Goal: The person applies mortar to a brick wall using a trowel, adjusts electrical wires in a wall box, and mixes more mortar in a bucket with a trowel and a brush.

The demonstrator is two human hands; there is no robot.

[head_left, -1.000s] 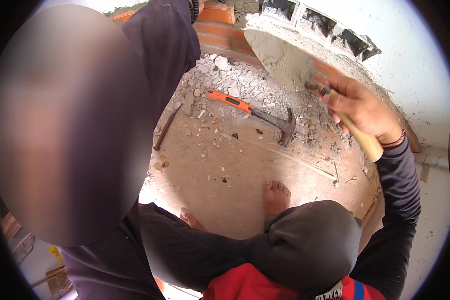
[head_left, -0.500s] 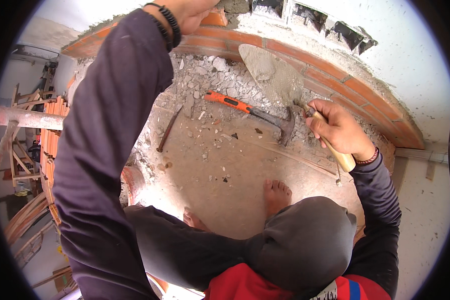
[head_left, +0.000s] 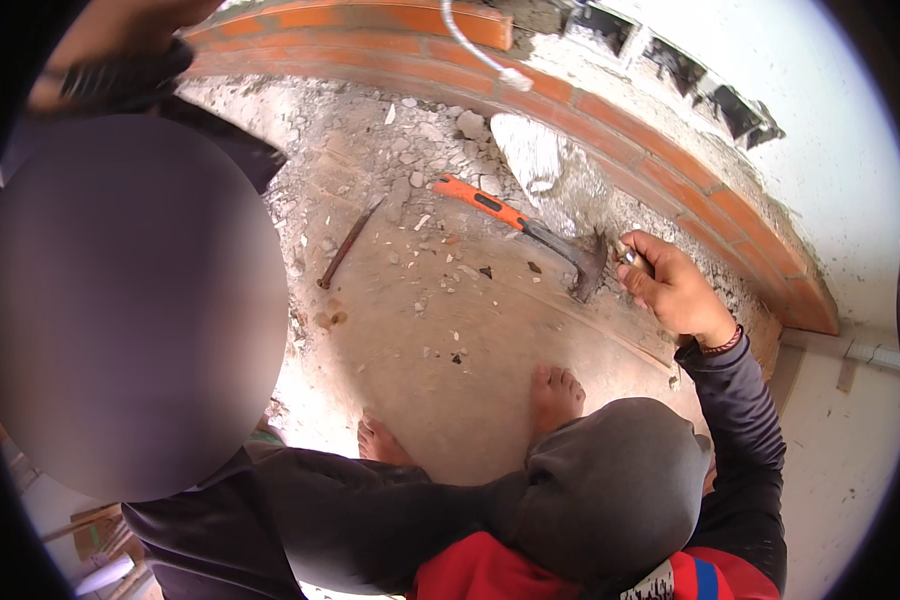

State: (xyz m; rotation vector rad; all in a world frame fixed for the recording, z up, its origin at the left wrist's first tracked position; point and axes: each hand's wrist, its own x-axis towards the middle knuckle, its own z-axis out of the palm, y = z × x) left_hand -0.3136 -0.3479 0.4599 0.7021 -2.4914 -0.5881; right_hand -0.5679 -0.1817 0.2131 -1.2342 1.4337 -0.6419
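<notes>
Mortar-caked trowel (head_left: 545,165) blade sticks up-left past right hand (head_left: 670,290) fingers (head_left: 638,268) gripping handle.

One hammer (head_left: 530,228) with an orange handle lies on the floor, and one thin metal rod (head_left: 347,246) lies to its left. Two bare feet show, the left foot (head_left: 382,440) and the right foot (head_left: 557,393). One trowel (head_left: 545,170) is held by the right hand (head_left: 673,288), and one curved row of bricks (head_left: 660,160) borders the rubble.
</notes>
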